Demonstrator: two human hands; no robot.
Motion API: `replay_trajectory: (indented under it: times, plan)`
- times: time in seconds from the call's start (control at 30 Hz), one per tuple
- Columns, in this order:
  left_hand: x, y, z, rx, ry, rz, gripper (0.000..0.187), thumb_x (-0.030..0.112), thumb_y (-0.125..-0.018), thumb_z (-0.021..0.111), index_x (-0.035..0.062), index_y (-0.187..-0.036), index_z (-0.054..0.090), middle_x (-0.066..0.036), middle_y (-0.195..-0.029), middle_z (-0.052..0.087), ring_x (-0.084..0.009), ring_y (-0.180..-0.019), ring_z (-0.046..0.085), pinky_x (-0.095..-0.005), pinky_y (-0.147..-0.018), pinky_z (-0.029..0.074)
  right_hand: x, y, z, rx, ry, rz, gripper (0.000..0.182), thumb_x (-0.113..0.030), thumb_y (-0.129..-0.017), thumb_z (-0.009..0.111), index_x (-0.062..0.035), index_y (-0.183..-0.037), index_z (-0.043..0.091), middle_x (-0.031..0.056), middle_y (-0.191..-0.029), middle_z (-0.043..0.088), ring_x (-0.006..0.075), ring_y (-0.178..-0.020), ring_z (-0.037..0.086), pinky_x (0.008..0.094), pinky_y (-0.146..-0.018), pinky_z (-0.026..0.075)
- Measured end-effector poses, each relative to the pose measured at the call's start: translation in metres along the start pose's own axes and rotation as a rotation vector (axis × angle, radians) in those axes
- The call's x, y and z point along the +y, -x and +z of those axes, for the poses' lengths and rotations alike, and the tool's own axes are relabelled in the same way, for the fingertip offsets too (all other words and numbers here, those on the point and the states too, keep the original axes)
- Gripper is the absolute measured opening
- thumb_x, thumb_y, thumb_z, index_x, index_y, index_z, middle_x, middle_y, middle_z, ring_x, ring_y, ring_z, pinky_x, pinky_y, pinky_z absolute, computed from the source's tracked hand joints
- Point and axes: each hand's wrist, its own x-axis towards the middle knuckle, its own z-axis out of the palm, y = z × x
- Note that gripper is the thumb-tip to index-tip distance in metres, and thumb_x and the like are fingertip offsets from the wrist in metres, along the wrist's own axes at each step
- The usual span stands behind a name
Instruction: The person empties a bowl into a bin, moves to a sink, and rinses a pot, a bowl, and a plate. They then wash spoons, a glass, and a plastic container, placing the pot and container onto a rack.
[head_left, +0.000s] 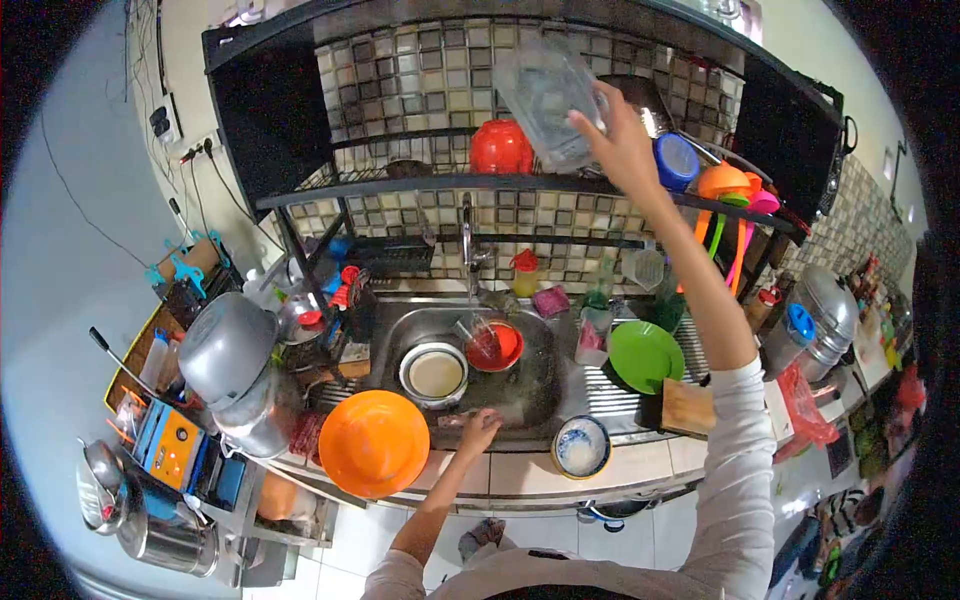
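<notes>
My right hand is raised to the upper rack and grips a clear plastic container by its right side, thumb on the near face. The container is tilted, just right of a red bowl on the shelf. My left hand is low, at the front rim of the sink, its fingers curled; what they hold, if anything, is too small to make out. Water from the faucet runs into a red bowl in the sink. A white bowl sits to its left.
An orange plate and a blue-and-white bowl stand along the front counter edge. A green plate leans on the right drainboard. Across the top runs a black rack, with a blue cup and hanging utensils. Pots crowd the left.
</notes>
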Motion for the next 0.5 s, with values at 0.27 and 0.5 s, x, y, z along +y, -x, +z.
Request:
replay_trajectory:
  times: [0.27, 0.5]
  plan:
    - [0.06, 0.022, -0.01, 0.011, 0.166, -0.184, 0.026, 0.022, -0.07, 0.055, 0.0021, -0.087, 0.053, -0.012, -0.08, 0.057, -0.0218, -0.078, 0.054, -0.0303, -0.069, 0.04, 0.025, -0.012, -0.002, -0.166, 0.317, 0.25, 0.059, -0.054, -0.072, 0.039, -0.0059, -0.105, 0.045, 0.0233, -0.084, 0.053, 0.0379, -0.083, 0.05, 0.0405, -0.072, 0.04]
    - [0.04, -0.005, -0.014, 0.119, 0.099, 0.001, 0.032, 0.026, -0.068, 0.056, 0.0004, -0.086, 0.053, -0.013, -0.082, 0.056, -0.0228, -0.077, 0.053, -0.0318, -0.07, 0.039, 0.016, -0.015, -0.005, -0.14, 0.673, 0.101, 0.07, -0.062, -0.071, 0.028, -0.0084, -0.115, 0.038, 0.0201, -0.122, 0.026, 0.037, -0.108, 0.028, 0.0488, -0.084, 0.029]
